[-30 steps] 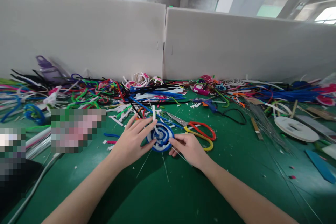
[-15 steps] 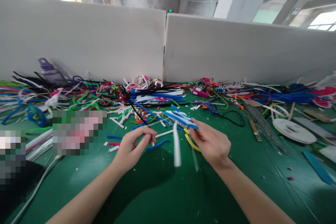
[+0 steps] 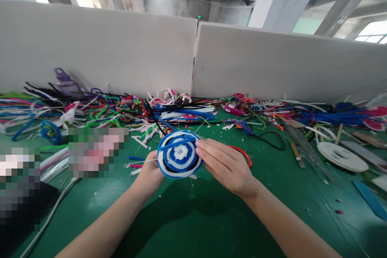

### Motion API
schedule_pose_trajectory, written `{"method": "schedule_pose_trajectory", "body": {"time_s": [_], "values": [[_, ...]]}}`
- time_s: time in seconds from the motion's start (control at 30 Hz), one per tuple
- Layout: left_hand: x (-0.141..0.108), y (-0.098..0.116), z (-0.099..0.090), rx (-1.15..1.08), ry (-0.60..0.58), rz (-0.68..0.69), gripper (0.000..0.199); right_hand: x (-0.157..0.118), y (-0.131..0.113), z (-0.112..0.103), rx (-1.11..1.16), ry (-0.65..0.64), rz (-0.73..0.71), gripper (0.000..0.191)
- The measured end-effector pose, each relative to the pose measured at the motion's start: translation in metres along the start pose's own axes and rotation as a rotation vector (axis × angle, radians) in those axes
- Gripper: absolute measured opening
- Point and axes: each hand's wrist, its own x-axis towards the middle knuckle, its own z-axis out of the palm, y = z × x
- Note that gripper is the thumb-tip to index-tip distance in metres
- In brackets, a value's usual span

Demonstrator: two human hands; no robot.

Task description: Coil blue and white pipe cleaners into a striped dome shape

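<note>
Blue-and-white coiled disc (image 3: 180,163) at centre, face toward camera, a blue strip (image 3: 173,144) across its upper face. Left hand (image 3: 152,172) at disc's 8 o'clock, partly behind it; fingertips hidden, spread cannot be told. Right hand (image 3: 228,165) at 3 o'clock: fingers narrow, tips on the rim; thumb hidden.

Edges, from disc: partition (image 3: 281,62) closes off 12 o'clock, strip pile (image 3: 187,109) along its foot. Red scissor handle (image 3: 244,154) just beyond right hand. White spool (image 3: 329,154) well out at 3. Green tabletop (image 3: 193,225) open at 6.

Labels: pink box (image 3: 232,109), 2 o'clock, small white label, unreadable. Green sign (image 3: 199,17) above partition, illegible.
</note>
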Motion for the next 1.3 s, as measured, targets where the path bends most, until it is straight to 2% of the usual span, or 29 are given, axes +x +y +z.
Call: {"method": "schedule_pose_trajectory", "body": {"time_s": [0.1,0.2,0.23,0.3,0.33,0.43,0.6,0.77,0.8,0.87,0.97,1.03,1.07,1.1,1.13,1.17,1.23,1.27,1.3], "values": [[0.000,-0.001,-0.002,-0.012,0.018,0.001,0.016,0.006,0.001,0.001,0.048,0.092,0.080,0.043],[0.001,-0.003,-0.004,0.023,0.010,0.014,0.016,0.020,0.001,-0.004,0.082,0.152,0.221,0.039],[0.001,-0.004,-0.004,0.036,-0.005,0.026,0.014,0.025,0.001,-0.005,0.089,0.120,0.269,0.035],[0.002,-0.004,-0.004,0.064,-0.057,0.046,0.013,0.035,0.002,-0.008,0.123,-0.027,0.307,0.029],[0.002,-0.004,-0.004,0.077,-0.083,0.047,0.014,0.040,0.003,-0.008,0.133,-0.108,0.309,0.028],[0.002,0.001,-0.002,0.119,-0.117,0.025,0.018,0.049,0.008,-0.007,0.100,-0.238,0.280,0.023],[0.003,0.007,0.000,0.181,-0.123,0.037,0.016,0.056,0.015,-0.008,0.174,-0.340,0.272,0.014],[0.005,0.001,-0.003,0.226,-0.154,0.021,0.014,0.060,0.018,-0.012,0.239,-0.372,0.308,0.010],[0.005,-0.002,-0.004,0.210,-0.153,0.010,0.013,0.061,0.019,-0.012,0.240,-0.336,0.328,0.010],[0.005,-0.006,-0.005,0.159,-0.126,-0.007,0.011,0.060,0.020,-0.012,0.247,-0.156,0.431,0.011],[0.004,-0.008,-0.004,0.084,-0.047,-0.080,0.017,0.055,0.025,-0.010,0.248,0.321,0.637,0.009],[0.003,-0.008,-0.003,0.043,0.042,-0.142,0.024,0.049,0.033,-0.008,0.200,0.638,0.709,0.010],[0.002,-0.007,-0.002,0.028,0.083,-0.170,0.028,0.046,0.038,-0.006,0.173,0.740,0.721,0.010],[0.001,-0.007,-0.002,0.014,0.113,-0.189,0.030,0.043,0.044,-0.005,0.155,0.773,0.732,0.012],[0.001,-0.006,-0.001,0.002,0.128,-0.198,0.030,0.041,0.049,-0.003,0.146,0.723,0.748,0.013],[0.000,-0.005,0.000,-0.009,0.123,-0.201,0.030,0.038,0.054,-0.002,0.138,0.583,0.765,0.014],[0.000,-0.003,0.001,-0.025,0.092,-0.201,0.030,0.036,0.060,0.000,0.099,0.180,0.778,0.014],[0.000,-0.002,0.002,-0.031,0.086,-0.201,0.029,0.035,0.061,0.000,0.070,0.043,0.777,0.015],[0.000,-0.001,0.002,-0.038,0.094,-0.204,0.030,0.036,0.060,-0.002,0.044,-0.026,0.768,0.017]]}}
